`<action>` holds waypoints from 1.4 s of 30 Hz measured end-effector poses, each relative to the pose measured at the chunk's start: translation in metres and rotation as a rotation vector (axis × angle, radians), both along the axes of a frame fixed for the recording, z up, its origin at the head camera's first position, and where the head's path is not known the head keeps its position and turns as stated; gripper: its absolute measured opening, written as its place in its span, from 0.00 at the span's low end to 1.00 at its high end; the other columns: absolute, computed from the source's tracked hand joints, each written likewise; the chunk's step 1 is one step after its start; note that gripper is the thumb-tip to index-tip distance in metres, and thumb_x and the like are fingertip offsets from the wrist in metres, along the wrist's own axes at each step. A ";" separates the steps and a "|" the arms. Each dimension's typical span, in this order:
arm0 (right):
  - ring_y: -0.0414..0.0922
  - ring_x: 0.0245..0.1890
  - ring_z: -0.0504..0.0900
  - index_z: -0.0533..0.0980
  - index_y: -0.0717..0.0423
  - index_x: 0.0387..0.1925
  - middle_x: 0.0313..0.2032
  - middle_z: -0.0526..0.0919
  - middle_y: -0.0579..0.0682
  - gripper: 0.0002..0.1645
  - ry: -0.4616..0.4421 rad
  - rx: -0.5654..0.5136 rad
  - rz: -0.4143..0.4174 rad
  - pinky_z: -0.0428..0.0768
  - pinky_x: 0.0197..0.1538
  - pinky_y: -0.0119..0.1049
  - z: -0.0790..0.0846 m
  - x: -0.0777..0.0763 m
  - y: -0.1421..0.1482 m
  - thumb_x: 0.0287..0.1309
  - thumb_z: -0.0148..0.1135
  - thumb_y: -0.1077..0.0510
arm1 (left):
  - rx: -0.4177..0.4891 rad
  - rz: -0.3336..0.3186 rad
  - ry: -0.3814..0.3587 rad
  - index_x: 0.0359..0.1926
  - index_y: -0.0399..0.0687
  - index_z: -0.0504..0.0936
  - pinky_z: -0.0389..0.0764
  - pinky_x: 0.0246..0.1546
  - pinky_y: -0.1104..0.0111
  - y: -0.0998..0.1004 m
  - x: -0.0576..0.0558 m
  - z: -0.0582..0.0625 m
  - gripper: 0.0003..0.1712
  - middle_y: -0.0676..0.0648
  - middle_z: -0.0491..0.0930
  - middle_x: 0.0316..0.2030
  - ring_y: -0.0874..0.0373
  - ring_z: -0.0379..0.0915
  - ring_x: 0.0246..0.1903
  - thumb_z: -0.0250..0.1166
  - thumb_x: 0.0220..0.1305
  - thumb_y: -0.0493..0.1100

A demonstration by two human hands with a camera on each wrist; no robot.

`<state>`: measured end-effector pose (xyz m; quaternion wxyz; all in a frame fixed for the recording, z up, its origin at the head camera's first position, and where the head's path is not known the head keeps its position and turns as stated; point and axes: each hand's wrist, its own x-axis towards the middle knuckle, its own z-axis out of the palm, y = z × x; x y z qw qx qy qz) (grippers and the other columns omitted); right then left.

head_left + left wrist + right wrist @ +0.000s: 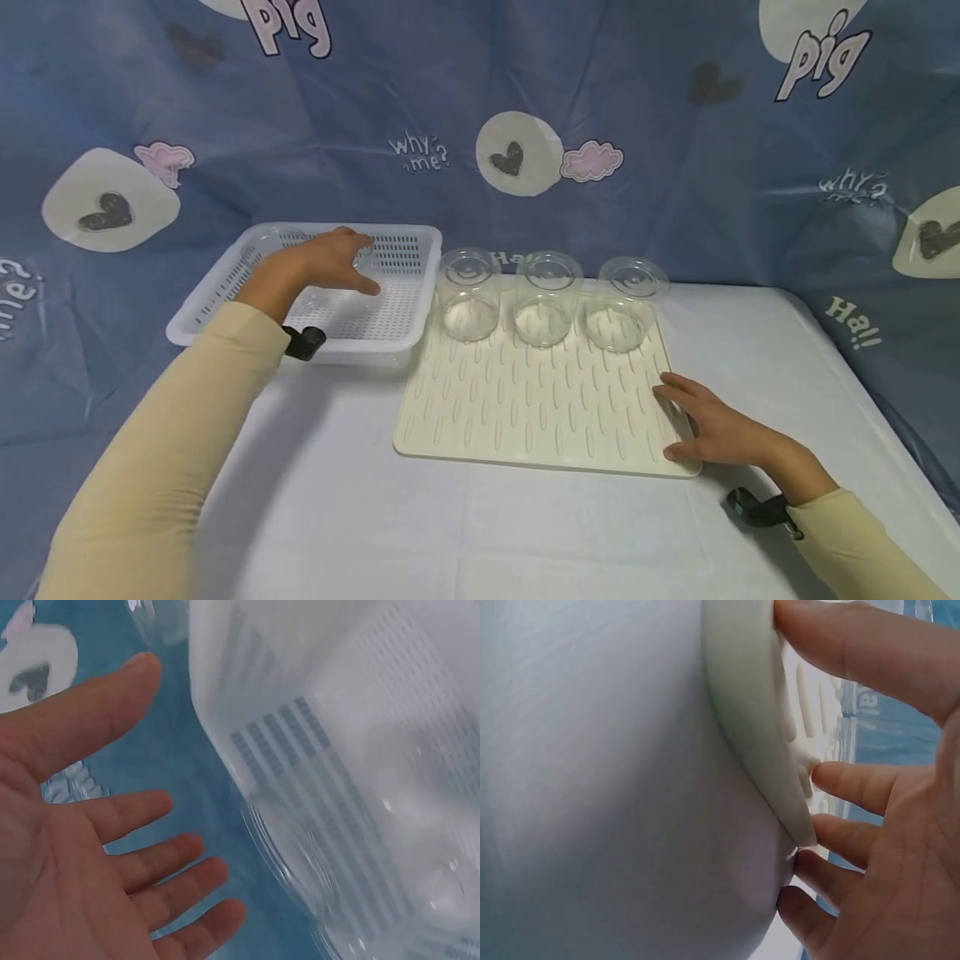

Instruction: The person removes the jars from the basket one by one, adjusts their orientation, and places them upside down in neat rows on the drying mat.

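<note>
My left hand (322, 262) hovers over the white slotted basket (427, 292), thumb and fingers spread, holding nothing. Inside the basket are clear cups (270, 242), partly hidden by that hand and arm; the left wrist view shows a clear cup (292, 855) by the basket's slotted wall. Three more clear cups (468, 296) stand in a row along the back of a cream ridged drying mat (525, 408). At the mat's front right corner rests my right hand (716, 429), its fingers loosely spread at the edge. In the right wrist view, its fingertips (829, 776) touch the mat's rim.
A white cloth (360, 517) covers the table beneath the mat and basket. Behind them hangs a blue printed curtain (637, 75), close to the backs of the basket and the cups. The basket's right rim stands close beside the leftmost cup on the mat.
</note>
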<state>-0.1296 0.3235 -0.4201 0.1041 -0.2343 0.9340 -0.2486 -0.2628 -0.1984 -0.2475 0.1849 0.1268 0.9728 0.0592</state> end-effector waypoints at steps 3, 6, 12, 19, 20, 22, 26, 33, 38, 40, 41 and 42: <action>0.71 0.69 0.55 0.65 0.65 0.66 0.71 0.55 0.70 0.51 0.005 0.007 -0.003 0.63 0.62 0.68 0.000 0.000 0.000 0.45 0.78 0.49 | 0.010 0.021 -0.007 0.76 0.33 0.51 0.56 0.71 0.37 -0.015 0.001 0.002 0.51 0.26 0.48 0.74 0.29 0.46 0.73 0.65 0.63 0.53; 0.71 0.70 0.55 0.65 0.65 0.66 0.71 0.56 0.70 0.51 0.002 0.011 -0.006 0.63 0.62 0.68 0.001 0.000 0.000 0.45 0.78 0.49 | 0.020 0.041 -0.008 0.75 0.31 0.53 0.56 0.71 0.37 -0.029 0.001 0.000 0.49 0.26 0.50 0.73 0.29 0.46 0.73 0.65 0.63 0.51; 0.71 0.69 0.55 0.64 0.67 0.66 0.71 0.55 0.72 0.52 0.000 0.021 -0.004 0.62 0.63 0.69 0.000 -0.001 -0.001 0.45 0.78 0.49 | 0.024 0.138 0.009 0.73 0.29 0.55 0.55 0.69 0.34 -0.061 -0.007 -0.003 0.47 0.25 0.53 0.72 0.27 0.48 0.71 0.63 0.64 0.52; 0.72 0.69 0.55 0.64 0.67 0.67 0.70 0.55 0.72 0.52 -0.005 0.023 -0.002 0.62 0.63 0.70 -0.001 -0.001 -0.001 0.45 0.78 0.49 | 0.120 0.329 0.071 0.74 0.26 0.48 0.52 0.70 0.33 -0.094 -0.019 -0.009 0.49 0.21 0.47 0.72 0.24 0.43 0.71 0.61 0.64 0.50; 0.73 0.69 0.55 0.64 0.67 0.67 0.70 0.55 0.72 0.52 -0.003 0.023 0.001 0.62 0.63 0.70 -0.001 0.000 -0.001 0.45 0.78 0.49 | 0.136 0.361 0.081 0.74 0.26 0.47 0.51 0.70 0.33 -0.097 -0.019 -0.011 0.50 0.21 0.46 0.72 0.24 0.42 0.71 0.61 0.64 0.50; 0.73 0.69 0.55 0.64 0.67 0.66 0.70 0.55 0.73 0.51 0.007 0.023 0.009 0.62 0.62 0.70 -0.001 0.000 -0.001 0.46 0.77 0.49 | 0.160 0.414 0.104 0.75 0.27 0.45 0.52 0.70 0.32 -0.101 -0.019 -0.014 0.51 0.22 0.43 0.73 0.24 0.40 0.72 0.61 0.64 0.51; 0.72 0.69 0.56 0.64 0.67 0.66 0.70 0.56 0.73 0.51 0.017 0.031 0.013 0.62 0.63 0.71 -0.001 0.000 0.000 0.47 0.77 0.48 | 0.183 0.488 0.140 0.76 0.30 0.42 0.53 0.67 0.29 -0.105 -0.017 -0.022 0.54 0.23 0.41 0.73 0.25 0.42 0.71 0.63 0.63 0.52; 0.72 0.69 0.56 0.65 0.66 0.66 0.70 0.57 0.72 0.50 0.024 0.026 0.011 0.63 0.63 0.70 -0.001 -0.001 -0.001 0.46 0.77 0.49 | 0.199 0.563 0.149 0.76 0.29 0.39 0.55 0.66 0.28 -0.115 -0.015 -0.038 0.58 0.22 0.41 0.72 0.25 0.45 0.68 0.65 0.61 0.50; 0.72 0.69 0.56 0.65 0.66 0.66 0.70 0.57 0.71 0.51 0.013 0.021 0.000 0.62 0.63 0.71 -0.001 -0.001 -0.001 0.45 0.78 0.49 | 0.219 0.581 0.134 0.76 0.28 0.38 0.54 0.65 0.28 -0.122 -0.016 -0.044 0.59 0.21 0.40 0.72 0.25 0.45 0.67 0.66 0.61 0.53; 0.72 0.69 0.56 0.65 0.66 0.65 0.70 0.57 0.71 0.51 0.016 0.019 -0.001 0.62 0.63 0.71 -0.001 0.000 -0.001 0.45 0.78 0.49 | 0.227 0.585 0.132 0.76 0.29 0.38 0.54 0.65 0.27 -0.123 -0.018 -0.046 0.60 0.21 0.41 0.72 0.25 0.46 0.67 0.66 0.61 0.53; 0.72 0.69 0.56 0.65 0.66 0.65 0.70 0.57 0.71 0.51 0.019 0.020 -0.001 0.63 0.63 0.71 -0.001 0.000 -0.001 0.45 0.78 0.49 | 0.232 0.589 0.130 0.76 0.29 0.37 0.54 0.65 0.27 -0.123 -0.019 -0.046 0.60 0.21 0.41 0.72 0.25 0.46 0.66 0.66 0.61 0.53; 0.72 0.69 0.56 0.65 0.66 0.65 0.70 0.57 0.71 0.50 0.023 0.020 0.000 0.63 0.63 0.71 -0.001 0.000 -0.001 0.45 0.78 0.49 | 0.237 0.592 0.132 0.76 0.29 0.38 0.54 0.65 0.27 -0.123 -0.019 -0.047 0.60 0.21 0.41 0.72 0.25 0.46 0.66 0.66 0.61 0.53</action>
